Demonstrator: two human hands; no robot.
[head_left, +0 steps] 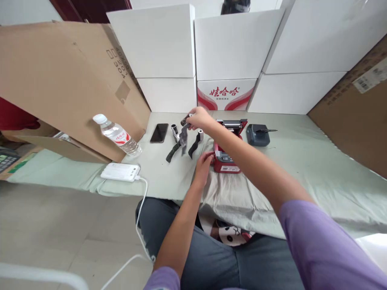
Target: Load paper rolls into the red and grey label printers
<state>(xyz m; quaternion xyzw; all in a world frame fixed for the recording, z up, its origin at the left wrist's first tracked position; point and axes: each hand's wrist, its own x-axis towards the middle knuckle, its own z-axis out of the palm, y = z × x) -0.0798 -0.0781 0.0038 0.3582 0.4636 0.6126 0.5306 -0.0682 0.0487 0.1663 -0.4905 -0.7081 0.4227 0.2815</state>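
Purple sleeve (323, 241) foremost — right hand (198, 118) pinching dark ribbon (184, 137) over green cloth (290, 155); left hand (203, 164) touching red machine (226, 164), grip unclear — phone (159, 133) farther left.

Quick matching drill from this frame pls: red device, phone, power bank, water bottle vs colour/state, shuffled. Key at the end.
Column 1
1. Red device
2. Phone
3. Power bank
4. Water bottle

Column 2
A. White, with a white cable plugged in
B. Clear, white-capped, with a red-and-white label
C. Open, its lid raised
D. Dark, lying flat

Pairs: 1-C, 2-D, 3-A, 4-B
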